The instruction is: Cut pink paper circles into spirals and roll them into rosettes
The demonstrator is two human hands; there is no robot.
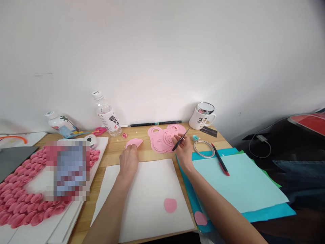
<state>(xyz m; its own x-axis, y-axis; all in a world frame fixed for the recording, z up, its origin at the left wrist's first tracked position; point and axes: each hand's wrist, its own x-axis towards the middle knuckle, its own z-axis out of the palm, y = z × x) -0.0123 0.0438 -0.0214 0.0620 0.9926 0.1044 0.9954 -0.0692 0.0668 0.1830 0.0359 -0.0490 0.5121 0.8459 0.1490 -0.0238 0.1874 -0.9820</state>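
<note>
My left hand is closed at the near edge of a pink paper piece, just beyond a white board. In my right hand is a slim dark pointed tool, slanted up to the right; its exact kind I cannot make out. Beside that hand lies a heap of pink paper cut-outs, some of them rings. One pink paper petal rests on the board, and another pink paper piece lies by my right forearm.
Left, many pink paper flowers cover a white panel near a blurred-out patch. A clear bottle and a white mug stand by the wall. A tape roll and a red-black pen lie on or beside blue sheets.
</note>
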